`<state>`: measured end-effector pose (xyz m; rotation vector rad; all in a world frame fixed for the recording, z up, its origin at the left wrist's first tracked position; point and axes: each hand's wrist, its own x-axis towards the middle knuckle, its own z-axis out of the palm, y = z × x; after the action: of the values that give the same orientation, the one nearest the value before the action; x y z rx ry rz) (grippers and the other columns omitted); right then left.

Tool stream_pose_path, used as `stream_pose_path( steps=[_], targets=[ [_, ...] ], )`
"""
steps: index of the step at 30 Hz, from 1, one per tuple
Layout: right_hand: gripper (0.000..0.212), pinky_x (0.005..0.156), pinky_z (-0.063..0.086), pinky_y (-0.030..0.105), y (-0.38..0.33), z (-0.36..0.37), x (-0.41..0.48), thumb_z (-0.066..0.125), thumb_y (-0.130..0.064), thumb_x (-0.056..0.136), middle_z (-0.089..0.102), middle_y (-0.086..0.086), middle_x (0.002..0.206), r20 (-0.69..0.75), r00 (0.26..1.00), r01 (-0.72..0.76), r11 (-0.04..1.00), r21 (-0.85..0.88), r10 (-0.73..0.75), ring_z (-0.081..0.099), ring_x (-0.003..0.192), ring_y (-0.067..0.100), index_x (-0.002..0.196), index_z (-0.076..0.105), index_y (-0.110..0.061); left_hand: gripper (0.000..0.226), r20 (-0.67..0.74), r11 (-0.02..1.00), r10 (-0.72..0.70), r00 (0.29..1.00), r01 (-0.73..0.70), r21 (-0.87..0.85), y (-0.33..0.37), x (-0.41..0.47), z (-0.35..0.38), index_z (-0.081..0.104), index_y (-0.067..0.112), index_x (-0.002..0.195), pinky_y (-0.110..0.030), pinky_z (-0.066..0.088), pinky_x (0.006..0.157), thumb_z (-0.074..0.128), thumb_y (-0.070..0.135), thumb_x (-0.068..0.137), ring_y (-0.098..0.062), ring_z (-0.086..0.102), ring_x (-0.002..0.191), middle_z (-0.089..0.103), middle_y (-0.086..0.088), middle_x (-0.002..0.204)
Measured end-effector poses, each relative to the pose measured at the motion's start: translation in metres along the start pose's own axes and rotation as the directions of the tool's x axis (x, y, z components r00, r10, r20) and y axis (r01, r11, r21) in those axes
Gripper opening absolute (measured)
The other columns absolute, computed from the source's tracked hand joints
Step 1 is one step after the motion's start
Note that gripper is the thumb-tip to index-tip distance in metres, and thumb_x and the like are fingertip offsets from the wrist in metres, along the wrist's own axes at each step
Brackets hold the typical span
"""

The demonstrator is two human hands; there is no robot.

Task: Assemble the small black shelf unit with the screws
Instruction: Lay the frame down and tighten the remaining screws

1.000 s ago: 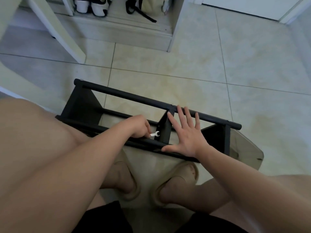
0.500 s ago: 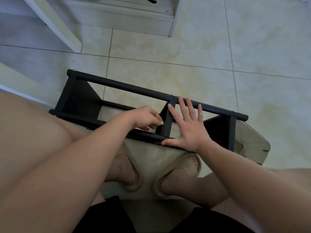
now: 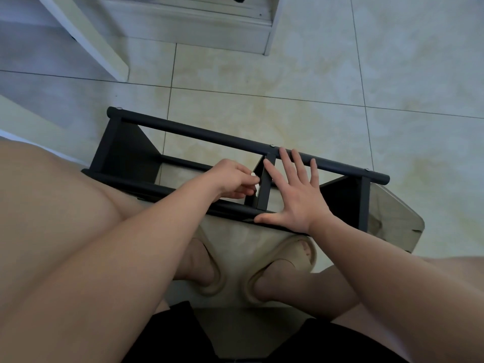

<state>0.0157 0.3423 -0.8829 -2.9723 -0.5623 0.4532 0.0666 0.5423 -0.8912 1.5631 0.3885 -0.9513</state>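
The small black shelf unit [image 3: 188, 131] lies on its side on the tiled floor in front of my feet, with two long round bars and three dark panels between them. My left hand [image 3: 231, 179] pinches a small silver wrench [image 3: 256, 186] against the left face of the middle panel [image 3: 265, 189]; most of the wrench is hidden by my fingers. My right hand [image 3: 296, 195] lies flat with fingers spread, spanning from the near bar to the far bar just right of that panel. Screw heads [image 3: 271, 145] show on the far bar.
A sheet of clear plastic wrapping [image 3: 392, 218] lies under the unit's right end. My two feet in beige sandals [image 3: 282, 268] stand just behind the near bar. A white furniture leg [image 3: 89, 40] and a low step [image 3: 199, 24] are at the top left.
My left hand has turned the wrench from pointing right to upright against the middle panel. The view has tilted down. My right hand stays flat on the bars.
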Motion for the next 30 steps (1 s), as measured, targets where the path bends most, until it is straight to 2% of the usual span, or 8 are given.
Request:
stream_pose_path(
  steps=[3,10,16,19,23,30],
  targets=[
    [0.121,0.121,-0.014,0.060,0.0000,0.0000,-0.0006,0.027,-0.103,0.065,-0.019,0.003,0.169,-0.009,1.000,0.002,1.000,0.008,-0.002,-0.021,0.154,0.028,0.162,-0.001,-0.036,0.003,0.013,0.999,0.021,1.000,-0.021,0.040,0.0005,-0.0007,0.0019,0.071,0.015,0.095,-0.023,0.055,0.069,0.071,0.017,0.092,-0.008,0.072,0.070,0.075,-0.001,0.078],
    [0.122,0.121,-0.014,0.059,-0.0006,-0.0001,-0.0009,0.024,-0.104,0.064,-0.018,0.003,0.169,-0.011,1.000,0.000,1.000,0.005,0.000,-0.021,0.154,0.028,0.162,-0.001,-0.037,0.015,0.032,0.999,0.028,0.999,-0.029,0.037,-0.0001,0.0003,0.0011,0.070,0.008,0.110,-0.027,0.057,0.077,0.065,0.013,0.097,-0.013,0.073,0.080,0.074,-0.005,0.087],
    [0.122,0.121,-0.015,0.059,-0.0004,-0.0006,-0.0009,0.025,-0.104,0.064,-0.019,0.002,0.169,-0.007,1.000,-0.004,1.000,0.005,0.004,-0.021,0.154,0.028,0.162,0.000,-0.036,0.012,-0.002,0.997,0.048,0.999,-0.048,0.052,-0.0012,0.0009,0.0005,0.068,0.009,0.097,-0.025,0.055,0.066,0.073,0.018,0.091,-0.010,0.070,0.066,0.072,-0.003,0.074],
    [0.122,0.121,-0.014,0.059,-0.0002,-0.0009,-0.0010,0.025,-0.104,0.064,-0.020,0.002,0.169,-0.003,1.000,-0.004,1.000,-0.001,0.004,-0.022,0.154,0.028,0.162,-0.001,-0.036,0.011,-0.027,0.995,0.059,0.998,-0.056,0.087,-0.0019,0.0015,0.0016,0.070,0.012,0.096,-0.025,0.053,0.067,0.074,0.021,0.091,-0.010,0.066,0.069,0.069,-0.002,0.077],
    [0.121,0.121,-0.014,0.059,0.0001,-0.0008,-0.0012,0.024,-0.104,0.065,-0.020,0.003,0.169,-0.007,1.000,0.001,1.000,0.006,-0.001,-0.023,0.154,0.027,0.162,-0.001,-0.036,0.009,-0.039,0.997,0.059,0.997,-0.057,0.050,-0.0010,0.0018,0.0011,0.071,0.015,0.094,-0.026,0.052,0.071,0.075,0.022,0.089,-0.010,0.065,0.070,0.070,0.001,0.076],
    [0.121,0.121,-0.012,0.060,0.0001,-0.0006,-0.0012,0.024,-0.103,0.065,-0.018,0.003,0.169,-0.012,1.000,0.004,1.000,0.006,-0.004,-0.022,0.154,0.028,0.162,0.001,-0.035,0.009,-0.004,0.996,0.045,0.999,-0.044,0.080,0.0017,-0.0001,0.0002,0.070,0.010,0.096,-0.025,0.054,0.069,0.073,0.017,0.091,-0.009,0.068,0.069,0.073,-0.002,0.080]
  ],
)
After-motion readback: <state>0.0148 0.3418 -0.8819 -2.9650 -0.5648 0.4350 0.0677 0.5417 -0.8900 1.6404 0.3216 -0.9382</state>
